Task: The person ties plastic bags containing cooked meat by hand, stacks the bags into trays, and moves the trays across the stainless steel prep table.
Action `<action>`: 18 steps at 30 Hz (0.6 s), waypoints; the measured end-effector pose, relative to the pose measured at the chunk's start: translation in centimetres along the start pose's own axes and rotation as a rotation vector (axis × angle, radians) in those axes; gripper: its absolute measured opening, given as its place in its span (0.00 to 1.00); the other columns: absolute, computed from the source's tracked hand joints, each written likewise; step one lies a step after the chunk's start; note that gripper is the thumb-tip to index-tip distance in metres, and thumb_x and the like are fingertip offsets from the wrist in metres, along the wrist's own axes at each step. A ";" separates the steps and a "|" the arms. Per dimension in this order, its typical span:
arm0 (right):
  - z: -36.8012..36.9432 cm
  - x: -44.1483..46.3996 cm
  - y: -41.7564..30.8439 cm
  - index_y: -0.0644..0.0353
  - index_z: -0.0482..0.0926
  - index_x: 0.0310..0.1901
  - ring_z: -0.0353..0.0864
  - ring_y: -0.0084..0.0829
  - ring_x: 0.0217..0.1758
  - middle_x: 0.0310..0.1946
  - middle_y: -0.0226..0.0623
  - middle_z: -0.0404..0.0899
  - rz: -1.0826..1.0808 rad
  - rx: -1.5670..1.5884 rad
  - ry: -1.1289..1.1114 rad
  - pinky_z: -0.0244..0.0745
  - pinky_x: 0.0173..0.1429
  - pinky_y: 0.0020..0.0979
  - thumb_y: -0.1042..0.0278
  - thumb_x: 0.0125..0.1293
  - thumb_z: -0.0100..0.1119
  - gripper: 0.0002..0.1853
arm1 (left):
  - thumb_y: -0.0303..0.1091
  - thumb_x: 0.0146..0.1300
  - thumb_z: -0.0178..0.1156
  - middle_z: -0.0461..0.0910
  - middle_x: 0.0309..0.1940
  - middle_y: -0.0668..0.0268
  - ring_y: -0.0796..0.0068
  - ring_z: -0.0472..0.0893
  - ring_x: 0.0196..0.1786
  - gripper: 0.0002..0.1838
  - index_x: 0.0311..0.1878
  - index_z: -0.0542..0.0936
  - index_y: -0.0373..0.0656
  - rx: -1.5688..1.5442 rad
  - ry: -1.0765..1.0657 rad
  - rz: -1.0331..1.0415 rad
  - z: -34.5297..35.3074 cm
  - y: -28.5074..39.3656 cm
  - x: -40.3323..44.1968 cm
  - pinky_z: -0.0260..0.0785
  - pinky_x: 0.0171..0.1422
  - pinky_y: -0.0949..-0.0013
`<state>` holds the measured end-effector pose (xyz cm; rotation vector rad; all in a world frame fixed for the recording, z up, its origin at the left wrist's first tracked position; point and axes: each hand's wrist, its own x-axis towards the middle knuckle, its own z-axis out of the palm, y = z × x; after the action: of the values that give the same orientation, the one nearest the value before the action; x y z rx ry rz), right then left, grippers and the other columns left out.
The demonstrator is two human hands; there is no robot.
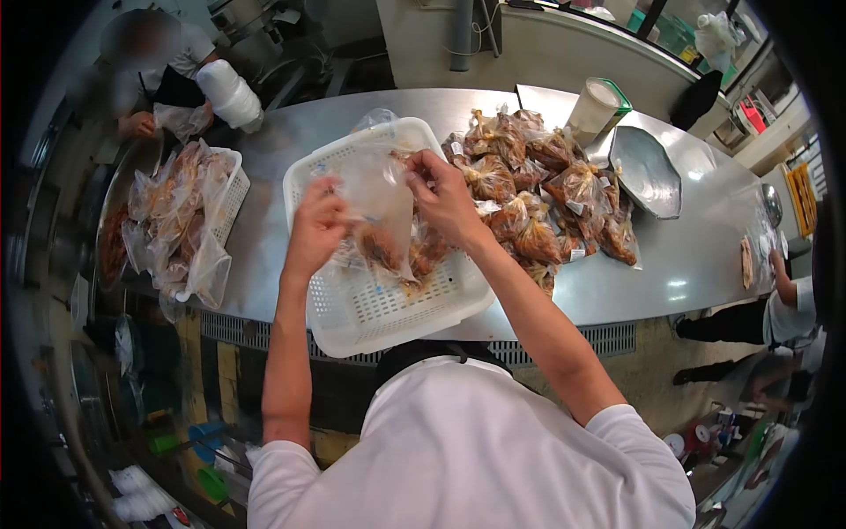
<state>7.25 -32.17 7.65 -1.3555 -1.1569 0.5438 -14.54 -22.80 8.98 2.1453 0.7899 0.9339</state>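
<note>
A clear plastic bag [388, 189] with reddish-brown food in its bottom hangs over a white perforated basket [352, 339]. My right hand [447, 198] pinches the bag's upper edge between thumb and fingers. On the bag's other side is my left hand [319, 225], its fingers curled but smeared by motion, so whether they grip the plastic is unclear. More bagged food [430, 251] lies in the basket behind the held bag, partly hidden by it and by my right hand.
Right of the basket is a heap of tied food bags [529, 181]. Beyond it stand a tub with a green rim [595, 110] and a grey tray [648, 172]. At left, a co-worker [176, 53] stands behind another basket [231, 203] piled with filled bags [176, 216].
</note>
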 end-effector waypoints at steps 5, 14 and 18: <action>-0.8 -2.4 3.0 0.64 0.75 0.44 0.75 0.29 0.31 0.31 0.35 0.80 0.179 0.061 -0.263 0.74 0.39 0.32 0.71 0.72 0.58 0.06 | 0.17 0.55 0.72 0.83 0.37 0.66 0.87 0.76 0.37 0.12 0.28 0.74 0.35 -0.466 -0.110 -0.124 1.1 -0.6 -1.3 0.74 0.42 0.78; -4.1 -3.7 3.4 0.60 0.77 0.52 0.80 0.31 0.52 0.47 0.37 0.82 -0.003 0.345 -0.365 0.76 0.55 0.36 0.62 0.64 0.71 0.19 | 0.13 0.50 0.64 0.85 0.34 0.69 0.82 0.81 0.39 0.12 0.38 0.84 0.34 -0.199 -0.270 -0.086 5.5 1.6 -1.4 0.74 0.47 0.75; -4.7 -3.4 1.1 0.56 0.77 0.61 0.75 0.40 0.67 0.62 0.42 0.78 -0.185 -0.095 -0.619 0.70 0.68 0.43 0.51 0.51 0.80 0.37 | 0.11 0.50 0.63 0.82 0.32 0.67 0.80 0.80 0.39 0.10 0.37 0.82 0.33 -0.229 -0.375 0.055 5.3 7.1 0.6 0.73 0.46 0.75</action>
<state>10.28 -37.08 6.38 -1.1704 -1.8084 0.8109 -8.18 -28.36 11.75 2.0597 0.4190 0.5883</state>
